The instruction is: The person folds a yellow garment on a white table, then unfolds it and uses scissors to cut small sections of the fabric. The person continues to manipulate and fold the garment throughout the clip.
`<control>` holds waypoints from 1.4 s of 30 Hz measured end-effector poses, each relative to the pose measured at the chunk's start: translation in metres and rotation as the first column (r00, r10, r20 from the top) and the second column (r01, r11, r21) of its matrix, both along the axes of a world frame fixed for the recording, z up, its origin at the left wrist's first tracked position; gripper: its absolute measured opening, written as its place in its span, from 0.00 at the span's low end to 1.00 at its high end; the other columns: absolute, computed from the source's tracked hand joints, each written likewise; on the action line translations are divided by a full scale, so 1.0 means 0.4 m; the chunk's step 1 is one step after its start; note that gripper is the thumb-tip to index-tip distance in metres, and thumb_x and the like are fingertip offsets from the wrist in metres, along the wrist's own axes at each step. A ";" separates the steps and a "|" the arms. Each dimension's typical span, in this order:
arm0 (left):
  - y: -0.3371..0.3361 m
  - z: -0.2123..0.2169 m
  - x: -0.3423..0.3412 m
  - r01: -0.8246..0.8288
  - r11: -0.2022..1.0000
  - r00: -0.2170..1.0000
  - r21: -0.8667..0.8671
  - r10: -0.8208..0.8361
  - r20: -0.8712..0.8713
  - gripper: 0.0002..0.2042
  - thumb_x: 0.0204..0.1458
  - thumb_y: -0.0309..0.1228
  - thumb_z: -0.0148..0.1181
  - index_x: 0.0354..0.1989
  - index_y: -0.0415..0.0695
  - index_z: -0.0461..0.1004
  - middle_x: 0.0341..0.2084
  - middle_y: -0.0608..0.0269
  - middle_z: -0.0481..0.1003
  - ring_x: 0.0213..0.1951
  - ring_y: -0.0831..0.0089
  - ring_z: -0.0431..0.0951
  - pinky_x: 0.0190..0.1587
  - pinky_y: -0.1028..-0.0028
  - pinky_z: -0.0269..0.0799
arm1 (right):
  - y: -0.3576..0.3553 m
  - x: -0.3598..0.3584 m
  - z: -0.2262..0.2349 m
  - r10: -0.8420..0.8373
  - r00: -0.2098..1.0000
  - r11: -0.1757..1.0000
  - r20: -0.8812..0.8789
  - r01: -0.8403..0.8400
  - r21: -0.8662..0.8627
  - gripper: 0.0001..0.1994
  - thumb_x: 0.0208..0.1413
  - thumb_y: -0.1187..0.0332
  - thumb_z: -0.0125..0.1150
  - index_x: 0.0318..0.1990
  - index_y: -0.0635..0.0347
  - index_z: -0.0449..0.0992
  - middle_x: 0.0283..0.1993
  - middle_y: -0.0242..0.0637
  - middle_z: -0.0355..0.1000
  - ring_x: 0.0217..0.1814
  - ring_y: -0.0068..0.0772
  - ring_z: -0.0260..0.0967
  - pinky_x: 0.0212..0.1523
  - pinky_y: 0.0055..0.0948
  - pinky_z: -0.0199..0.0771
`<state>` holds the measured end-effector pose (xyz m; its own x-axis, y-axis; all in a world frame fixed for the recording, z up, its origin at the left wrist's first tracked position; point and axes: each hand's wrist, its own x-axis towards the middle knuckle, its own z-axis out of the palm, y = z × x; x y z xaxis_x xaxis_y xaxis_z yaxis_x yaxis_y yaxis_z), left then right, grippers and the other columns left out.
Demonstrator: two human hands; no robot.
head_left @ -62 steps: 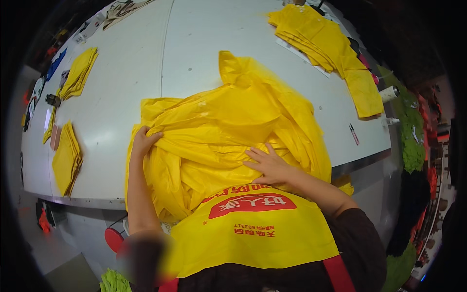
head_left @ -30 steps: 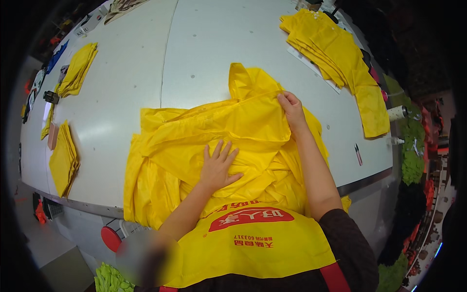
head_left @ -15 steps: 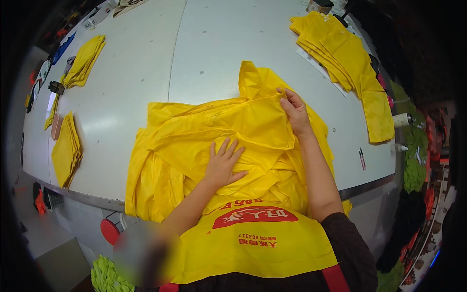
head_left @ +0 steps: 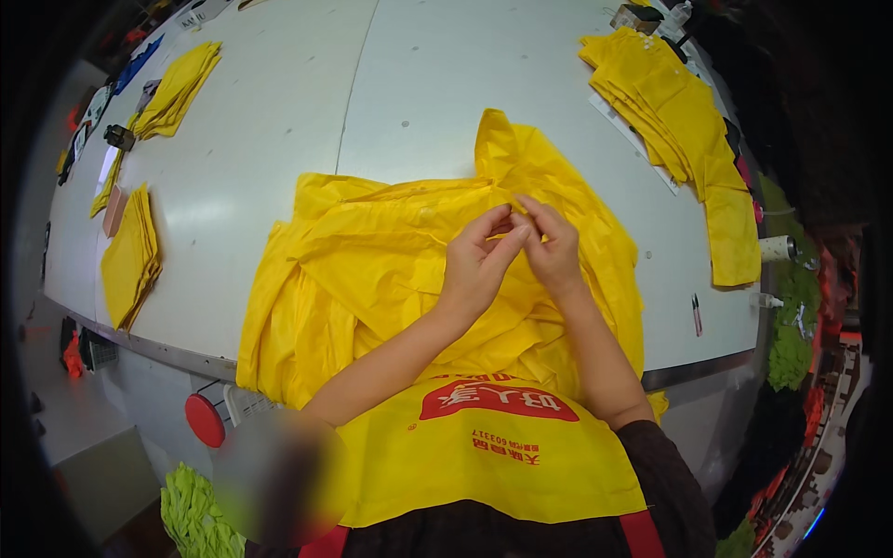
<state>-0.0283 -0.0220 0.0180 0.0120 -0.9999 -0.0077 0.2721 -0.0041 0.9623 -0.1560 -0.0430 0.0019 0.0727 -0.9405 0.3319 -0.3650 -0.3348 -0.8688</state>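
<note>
A large crumpled yellow garment (head_left: 372, 270) of thin shiny fabric lies spread on the white table (head_left: 428, 84) in front of me, its near part hanging over the table's edge. My left hand (head_left: 474, 265) and my right hand (head_left: 551, 246) meet over the middle of it. Both pinch a small fold of the yellow fabric between fingertips, thumbs nearly touching each other. I wear a yellow apron (head_left: 493, 456) with a red patch, seen at the bottom.
A stack of folded yellow garments (head_left: 679, 121) lies at the far right of the table. Smaller yellow folded pieces (head_left: 130, 256) and another pile (head_left: 181, 88) sit along the left edge. A red round button (head_left: 205, 420) is below the table front. Green material (head_left: 191, 516) lies on the floor.
My left hand lifted off the flat fabric and moved up right; my right hand came back toward me. They now meet and pinch the fabric together.
</note>
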 end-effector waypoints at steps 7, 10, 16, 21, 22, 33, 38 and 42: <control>0.018 -0.042 0.040 -0.044 0.983 0.956 0.181 0.094 -0.279 0.05 0.54 0.27 0.54 0.33 0.38 0.72 0.26 0.70 0.72 0.28 0.86 0.67 0.30 0.85 0.62 | 0.087 0.064 0.023 0.062 0.997 0.995 -0.044 -0.065 -0.081 0.20 0.44 0.75 0.61 0.49 0.63 0.70 0.29 0.36 0.67 0.26 0.28 0.64 0.28 0.23 0.66; 0.028 -0.063 0.051 -0.064 0.986 0.979 0.155 0.093 -0.184 0.05 0.54 0.26 0.54 0.33 0.38 0.72 0.25 0.71 0.71 0.28 0.86 0.66 0.30 0.85 0.62 | 0.081 0.035 0.018 0.061 0.998 0.994 0.015 -0.062 0.093 0.19 0.46 0.76 0.61 0.48 0.65 0.70 0.30 0.29 0.66 0.26 0.16 0.60 0.27 0.15 0.62; 0.032 -0.081 0.051 -0.047 0.998 0.996 0.042 0.050 -0.074 0.06 0.54 0.26 0.54 0.35 0.35 0.72 0.27 0.69 0.72 0.30 0.85 0.69 0.33 0.85 0.64 | -0.005 0.020 0.055 0.197 0.966 0.924 0.169 -0.240 0.297 0.13 0.47 0.74 0.62 0.42 0.65 0.73 0.26 0.27 0.66 0.24 0.13 0.59 0.26 0.14 0.61; 0.026 -0.067 0.062 -0.043 0.996 0.991 0.083 0.052 -0.121 0.07 0.53 0.24 0.55 0.37 0.33 0.72 0.31 0.63 0.74 0.35 0.81 0.73 0.38 0.83 0.68 | -0.023 0.030 0.047 0.262 0.955 0.950 0.139 -0.280 0.136 0.06 0.48 0.72 0.62 0.33 0.64 0.76 0.27 0.25 0.69 0.25 0.13 0.61 0.25 0.14 0.60; 0.023 -0.065 0.065 -0.041 0.996 0.989 0.077 0.051 -0.135 0.07 0.52 0.24 0.55 0.38 0.33 0.71 0.31 0.63 0.74 0.35 0.81 0.73 0.38 0.82 0.68 | -0.020 0.035 0.046 0.198 0.941 0.932 0.275 -0.268 0.246 0.06 0.48 0.71 0.62 0.33 0.63 0.76 0.26 0.25 0.69 0.25 0.13 0.62 0.25 0.14 0.60; 0.020 -0.077 0.074 -0.059 0.987 0.991 0.149 0.077 -0.112 0.10 0.49 0.24 0.60 0.39 0.36 0.70 0.27 0.68 0.73 0.26 0.86 0.67 0.29 0.86 0.63 | 0.010 -0.120 0.039 -0.305 0.888 0.903 0.343 0.156 0.400 0.05 0.53 0.68 0.58 0.33 0.60 0.74 0.28 0.26 0.69 0.28 0.14 0.63 0.28 0.14 0.61; 0.018 -0.072 0.084 -0.080 0.981 0.987 0.179 0.103 -0.123 0.09 0.49 0.24 0.59 0.38 0.37 0.70 0.25 0.70 0.72 0.24 0.87 0.67 0.28 0.85 0.63 | 0.102 -0.568 -0.097 -0.682 0.626 0.715 -0.377 0.678 -0.168 0.14 0.55 0.63 0.55 0.44 0.64 0.71 0.43 0.37 0.70 0.44 0.32 0.66 0.42 0.27 0.67; 0.016 -0.072 0.088 -0.067 0.973 0.984 0.221 0.101 -0.149 0.11 0.48 0.25 0.60 0.39 0.39 0.68 0.25 0.71 0.72 0.24 0.88 0.67 0.27 0.85 0.62 | 0.282 -0.818 -0.226 -0.492 -0.064 0.528 -0.868 0.771 -0.356 0.23 0.56 0.58 0.51 0.55 0.62 0.64 0.57 0.48 0.62 0.59 0.50 0.57 0.56 0.39 0.59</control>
